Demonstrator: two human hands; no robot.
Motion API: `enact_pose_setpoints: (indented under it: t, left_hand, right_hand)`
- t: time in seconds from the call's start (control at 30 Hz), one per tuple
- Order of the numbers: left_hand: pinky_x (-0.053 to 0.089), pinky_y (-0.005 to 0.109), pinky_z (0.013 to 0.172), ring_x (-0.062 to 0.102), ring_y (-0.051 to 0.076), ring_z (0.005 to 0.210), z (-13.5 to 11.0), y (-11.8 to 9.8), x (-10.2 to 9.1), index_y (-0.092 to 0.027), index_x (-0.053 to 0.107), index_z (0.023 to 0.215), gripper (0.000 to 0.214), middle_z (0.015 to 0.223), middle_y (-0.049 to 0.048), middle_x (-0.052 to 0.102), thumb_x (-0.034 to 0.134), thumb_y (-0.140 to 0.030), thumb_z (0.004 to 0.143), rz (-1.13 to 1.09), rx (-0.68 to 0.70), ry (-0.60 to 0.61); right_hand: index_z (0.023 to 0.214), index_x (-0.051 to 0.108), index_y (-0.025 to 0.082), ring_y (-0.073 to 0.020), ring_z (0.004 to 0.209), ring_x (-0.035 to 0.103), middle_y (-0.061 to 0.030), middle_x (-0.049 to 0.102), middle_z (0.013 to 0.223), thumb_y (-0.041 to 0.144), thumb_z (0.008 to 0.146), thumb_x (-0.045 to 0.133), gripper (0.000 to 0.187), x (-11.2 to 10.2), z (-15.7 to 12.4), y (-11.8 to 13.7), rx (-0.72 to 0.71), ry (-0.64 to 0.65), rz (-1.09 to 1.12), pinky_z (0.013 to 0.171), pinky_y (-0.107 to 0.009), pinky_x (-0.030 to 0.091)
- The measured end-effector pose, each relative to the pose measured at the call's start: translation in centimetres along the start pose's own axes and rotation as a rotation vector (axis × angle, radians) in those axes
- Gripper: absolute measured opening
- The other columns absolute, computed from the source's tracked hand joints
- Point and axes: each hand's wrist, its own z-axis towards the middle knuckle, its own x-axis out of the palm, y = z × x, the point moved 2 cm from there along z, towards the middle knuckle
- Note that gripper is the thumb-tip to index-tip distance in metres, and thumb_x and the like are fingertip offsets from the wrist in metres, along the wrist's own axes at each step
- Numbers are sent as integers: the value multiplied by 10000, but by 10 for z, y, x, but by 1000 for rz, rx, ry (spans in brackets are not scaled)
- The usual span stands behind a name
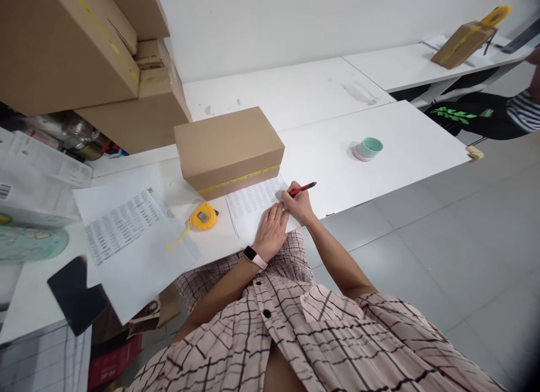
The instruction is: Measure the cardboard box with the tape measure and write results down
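My right hand (297, 203) grips a red and black pen (304, 188), held over the right part of a printed sheet (248, 212) on the white table. Flat on the same sheet lies my left hand (272, 230), fingers stretched out, a watch band on its wrist. Just behind the paper stands a closed cardboard box (230, 144), a yellow tape measure strip running along its lower front edge. A yellow tape measure (204, 216) sits left of the sheet with a bit of its blade drawn out. The pen's tip is hidden by my fingers.
More printed papers (139, 234) and a dark flat object (78, 296) lie to the left. Large cardboard boxes (63, 49) are stacked at the back left. A green cup (370, 148) stands to the right. Further right, another person's striped sleeve (525, 111) shows near a smaller box (458, 45).
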Motion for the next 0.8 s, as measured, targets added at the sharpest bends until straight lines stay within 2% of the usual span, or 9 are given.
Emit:
enact_pose_setpoints:
  t: [0.1, 0.17, 0.27, 0.33, 0.37, 0.5, 0.57, 0.7, 0.8]
  left_hand:
    - [278, 488, 1242, 323, 323, 1515, 1, 0, 1, -69, 425, 1470, 577, 1618, 206, 365, 553, -274, 946, -8, 1, -5]
    - [278, 495, 1242, 309, 325, 1522, 2, 0, 0, -72, 422, 1466, 581, 1626, 209, 350, 569, -263, 938, -33, 1, -4]
    - [310, 503, 1227, 310, 334, 1519, -4, 0, -7, -86, 436, 1443, 589, 1626, 211, 346, 613, -298, 922, -129, 0, -8]
    - [350, 493, 1207, 336, 324, 1502, -15, 6, -18, -111, 444, 1431, 590, 1605, 201, 383, 630, -336, 919, -223, -19, -68]
    - [366, 488, 1198, 357, 314, 1489, -24, 12, -25, -130, 456, 1418, 564, 1580, 191, 421, 626, -342, 924, -266, -37, -136]
    - [364, 515, 1179, 445, 306, 1399, -65, 60, -54, -183, 541, 1287, 372, 1411, 162, 573, 603, -298, 939, -306, -240, -537]
    - [338, 547, 1175, 448, 338, 1376, -83, 90, -60, -179, 552, 1262, 393, 1394, 177, 568, 652, -307, 904, -262, -388, -636]
    - [335, 573, 1153, 436, 383, 1363, -99, 137, -54, -173, 502, 1328, 629, 1418, 206, 527, 776, -331, 785, -279, -582, -581]
    - [386, 562, 1103, 499, 372, 1287, -102, 152, -47, -196, 513, 1313, 620, 1334, 178, 590, 778, -287, 760, -369, -661, -530]
  right_hand:
    - [649, 404, 237, -113, 557, 360, 65, 375, 583, 251, 787, 594, 235, 1, 1, 1, -22, -14, -15, 551, -278, 293]
    - [665, 397, 241, -122, 573, 368, 60, 381, 603, 278, 813, 592, 247, -1, 1, 1, -45, -78, -31, 570, -283, 315]
    - [787, 481, 241, -155, 665, 466, 20, 504, 724, 354, 873, 581, 174, -13, 1, -2, -117, -164, -109, 649, -304, 390]
    - [903, 546, 236, -185, 774, 532, -29, 570, 869, 352, 908, 545, 116, -25, 0, -6, -196, -156, -243, 721, -328, 423]
    - [947, 569, 234, -200, 825, 547, -51, 575, 928, 324, 915, 524, 105, -32, 0, -8, -236, -138, -333, 748, -338, 428]
    - [1061, 608, 227, -252, 968, 528, -96, 545, 1029, 179, 863, 496, 233, -45, -1, -17, -277, -62, -684, 771, -351, 422]
    - [1111, 613, 212, -271, 1006, 513, -118, 551, 1070, 137, 850, 487, 300, -42, 0, -19, -258, -27, -802, 758, -351, 422]
    - [1145, 636, 187, -291, 1012, 514, -150, 581, 1064, 111, 911, 392, 347, -33, 4, -22, -233, -43, -891, 761, -372, 435]
    - [1181, 639, 185, -292, 1023, 541, -152, 604, 1058, 123, 925, 375, 373, -33, 4, -21, -235, -109, -835, 796, -393, 462]
